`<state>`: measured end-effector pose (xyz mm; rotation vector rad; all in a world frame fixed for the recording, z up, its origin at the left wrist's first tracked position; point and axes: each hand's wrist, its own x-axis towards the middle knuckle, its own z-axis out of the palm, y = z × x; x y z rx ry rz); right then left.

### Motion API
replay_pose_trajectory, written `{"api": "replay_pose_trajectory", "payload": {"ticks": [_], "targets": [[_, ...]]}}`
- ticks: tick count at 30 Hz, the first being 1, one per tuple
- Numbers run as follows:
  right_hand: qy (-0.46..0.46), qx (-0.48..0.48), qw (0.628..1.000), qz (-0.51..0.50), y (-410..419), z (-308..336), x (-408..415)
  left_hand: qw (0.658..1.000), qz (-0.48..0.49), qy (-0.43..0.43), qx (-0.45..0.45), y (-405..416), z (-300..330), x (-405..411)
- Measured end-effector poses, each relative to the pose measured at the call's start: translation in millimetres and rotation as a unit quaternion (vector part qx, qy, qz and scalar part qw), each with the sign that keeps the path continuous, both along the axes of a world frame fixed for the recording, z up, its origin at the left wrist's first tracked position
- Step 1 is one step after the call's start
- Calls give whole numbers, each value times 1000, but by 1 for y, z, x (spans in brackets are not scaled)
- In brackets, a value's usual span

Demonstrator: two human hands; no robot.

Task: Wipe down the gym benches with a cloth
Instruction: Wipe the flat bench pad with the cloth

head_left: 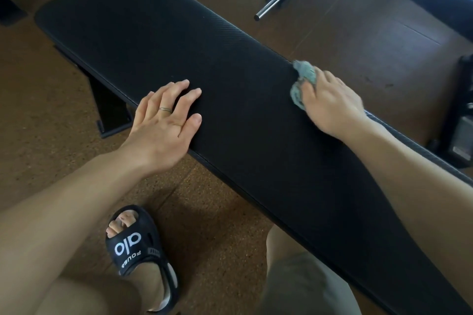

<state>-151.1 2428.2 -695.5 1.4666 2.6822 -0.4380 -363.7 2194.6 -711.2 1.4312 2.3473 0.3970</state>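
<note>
A long black padded gym bench [184, 41] runs from the upper left to the lower right. My left hand [163, 123] rests flat on its near edge, fingers spread and straight, a ring on one finger. My right hand [330, 102] is at the bench's far edge and grips a bunched grey-blue cloth [303, 82], which presses against the pad's far rim. Part of the cloth is hidden under my fingers.
A black bench leg [110, 110] stands on the brown cork-like floor below my left hand. My foot in a black sandal [143, 256] is near the bottom. A chrome bar end [268, 7] and dark equipment [460, 120] lie beyond the bench.
</note>
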Motion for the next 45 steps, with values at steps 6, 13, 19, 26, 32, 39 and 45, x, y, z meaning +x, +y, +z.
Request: {"api": "replay_pose_trajectory", "payload": {"ticks": [6, 13, 19, 26, 32, 39, 45], "targets": [[-32, 21, 998, -57, -12, 0, 33, 1000, 2, 5, 4, 1, -3, 0], [-10, 44, 999, 9, -6, -5, -97, 1000, 9, 12, 8, 1, -4, 3], [21, 18, 999, 45, -3, -4, -109, 1000, 7, -3, -3, 0, 0, 1], [-12, 32, 999, -40, -10, -8, -11, 1000, 7, 8, 11, 1, -6, 1], [-7, 27, 1000, -11, -6, -6, -120, 999, 21, 16, 30, 2, -7, 6], [15, 31, 997, 63, -11, -11, -123, 999, 23, 21, 18, 0, -4, 9], [-3, 23, 987, 159, -98, -6, -39, 999, 25, 32, 11, 1, -5, 8]]}}
